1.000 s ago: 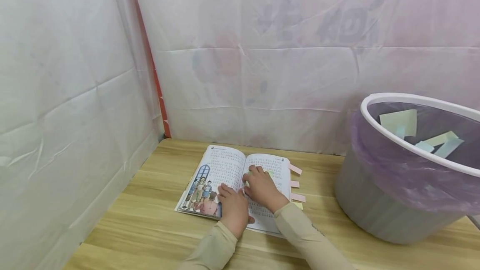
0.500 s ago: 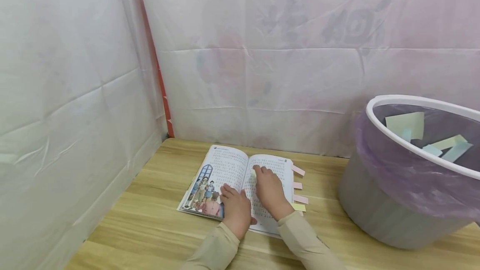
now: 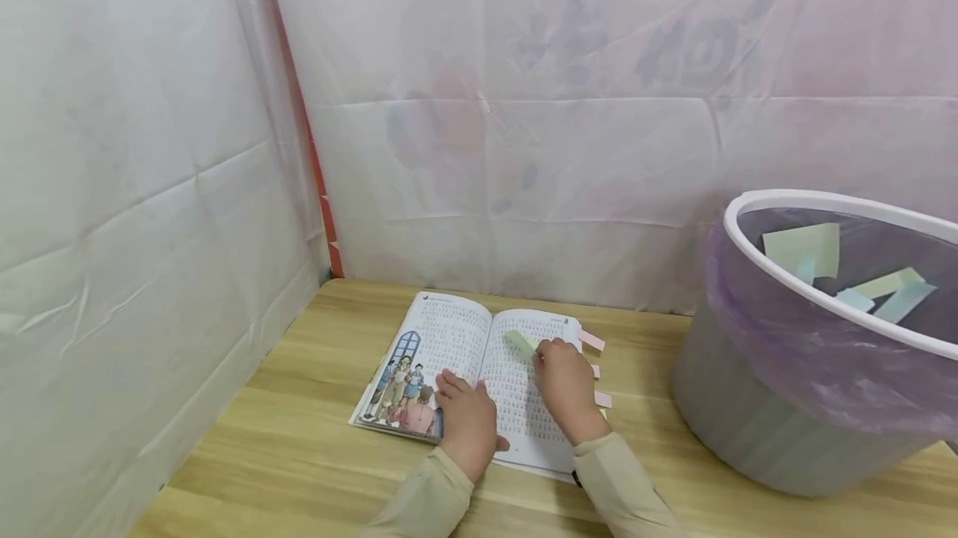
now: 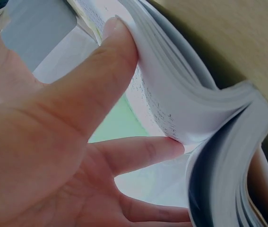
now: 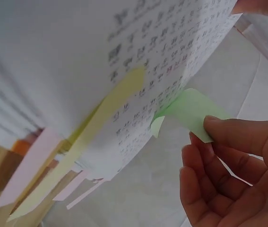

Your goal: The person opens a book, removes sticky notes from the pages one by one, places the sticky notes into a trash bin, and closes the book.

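Observation:
An open book [image 3: 525, 417] lies on the wooden table, an illustration on its left page and printed text on both. Across the lower middle of it rests my left hand [image 3: 468, 420], fingers extended over the left page. In the left wrist view its thumb [image 4: 110, 61] lies against the right page. My right hand [image 3: 566, 384] is over the right page, pinching one end of a green sticky note [image 5: 193, 111] between thumb and forefinger. The note's other end still meets the page and bends up from it. Pink tabs [image 3: 591, 341] and a yellow tab [image 5: 103, 111] stick out from the page edge.
To the right stands a grey bin [image 3: 748, 413] with a white rim and purple liner, holding several paper notes [image 3: 804, 249]. Whitish sheeting [image 3: 524, 155] hangs behind and to the left of the table [image 3: 262, 438].
My right hand has moved right across the page, pulling up one end of the green sticky note. The left hand stays on the book.

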Demonstrator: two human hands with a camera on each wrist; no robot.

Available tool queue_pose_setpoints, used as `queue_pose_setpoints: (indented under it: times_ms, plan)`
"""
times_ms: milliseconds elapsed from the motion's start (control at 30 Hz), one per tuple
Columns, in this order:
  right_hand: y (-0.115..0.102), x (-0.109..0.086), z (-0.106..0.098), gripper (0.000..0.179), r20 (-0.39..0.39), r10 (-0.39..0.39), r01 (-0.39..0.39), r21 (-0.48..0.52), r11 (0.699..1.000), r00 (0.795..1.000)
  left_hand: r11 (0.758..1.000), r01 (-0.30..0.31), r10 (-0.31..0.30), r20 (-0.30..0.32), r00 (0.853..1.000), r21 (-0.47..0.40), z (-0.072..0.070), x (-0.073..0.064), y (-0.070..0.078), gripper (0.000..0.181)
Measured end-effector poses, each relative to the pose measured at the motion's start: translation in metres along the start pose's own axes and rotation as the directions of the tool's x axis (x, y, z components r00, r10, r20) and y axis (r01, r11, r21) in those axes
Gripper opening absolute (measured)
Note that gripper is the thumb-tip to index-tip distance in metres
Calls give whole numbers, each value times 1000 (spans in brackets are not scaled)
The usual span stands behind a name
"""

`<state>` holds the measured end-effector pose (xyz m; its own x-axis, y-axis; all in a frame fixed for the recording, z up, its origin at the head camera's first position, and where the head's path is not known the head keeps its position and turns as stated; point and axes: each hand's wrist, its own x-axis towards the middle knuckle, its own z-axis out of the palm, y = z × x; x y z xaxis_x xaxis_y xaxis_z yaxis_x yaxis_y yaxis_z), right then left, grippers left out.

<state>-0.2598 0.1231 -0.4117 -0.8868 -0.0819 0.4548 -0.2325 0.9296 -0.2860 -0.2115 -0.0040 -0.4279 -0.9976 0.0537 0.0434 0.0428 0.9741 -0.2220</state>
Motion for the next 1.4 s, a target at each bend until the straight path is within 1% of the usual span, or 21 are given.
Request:
queue_pose_setpoints:
  times_ms: [67,200,467,600,700,767,800,833,867,900,967,1000,1033,1067,1133,1200,1267,1300,1333,1367,1400]
  plan:
    - [1,0,-2,4,-1,18,-18,2,1000,1000,1000,-3,3,9,1000,-8,0,0,0,92]
    - [4,2,-8,4,-28,32,-32,6,999,999,1000,3,-3,-1,1000,-15,-1,-1,0,91]
    - [8,4,-21,7,-96,32,-28,38,999,995,999,20,-20,-4,1000,-36,-1,0,0,93]
    - [5,5,-33,3,-118,36,-27,76,997,992,998,18,-18,0,1000,-56,-1,-1,-1,92]
    - [3,4,-45,10,-150,32,-14,118,993,988,999,12,-13,-15,1000,-52,-3,-2,-1,91]
    - [2,4,-56,13,-222,0,35,155,987,975,999,9,-10,-30,999,-37,-4,-3,-2,91]
    - [2,4,-62,14,-272,-27,76,174,982,962,1000,7,-9,-37,999,-30,-4,-4,-2,91]
    - [2,3,-68,15,-331,-58,124,182,975,942,1000,6,-7,-43,999,-24,-4,-4,-2,91]
    - [1,3,-75,16,-395,-94,179,185,966,914,1000,4,-5,-44,999,-22,-4,-4,-2,90]
    - [1,3,-84,17,-459,-131,237,181,955,878,1000,2,-3,-46,999,-17,-4,-5,-2,90]
    - [-1,0,-102,18,-575,-180,330,167,929,798,1000,-3,3,-46,999,-13,-4,-4,-1,90]
    - [-3,-1,-112,18,-630,-187,363,161,918,754,1000,-6,6,-46,999,-10,-4,-4,-1,90]
    - [-5,-3,-122,16,-689,-185,391,154,907,701,1000,-8,8,-48,999,-7,-4,-4,0,90]
    - [-8,-6,-133,14,-746,-174,418,151,896,643,1000,-10,10,-50,999,-2,-4,-4,0,90]
    - [-14,-11,-152,9,-857,-114,440,139,887,502,1000,-11,11,-51,999,-2,-4,-4,1,90]
    - [-16,-16,-169,6,-941,-23,421,129,898,338,1000,-10,10,-43,999,-4,-3,-3,2,91]
    - [-9,-21,-183,4,-982,60,379,126,917,181,1000,-6,6,-28,1000,-11,-3,-3,1,91]
    - [-2,-24,-190,5,-987,96,347,134,928,126,1000,-4,3,-19,1000,-19,-3,-3,1,91]
    - [5,-27,-196,7,-987,128,319,154,935,99,1000,-1,0,-13,1000,-25,-3,-3,0,92]
    - [14,-31,-202,8,-983,158,284,178,942,90,1000,2,-2,-6,1000,-27,-3,-3,-1,92]
    - [22,-35,-208,9,-976,195,247,214,945,98,1000,3,-3,-2,1000,-28,-4,-3,-2,92]
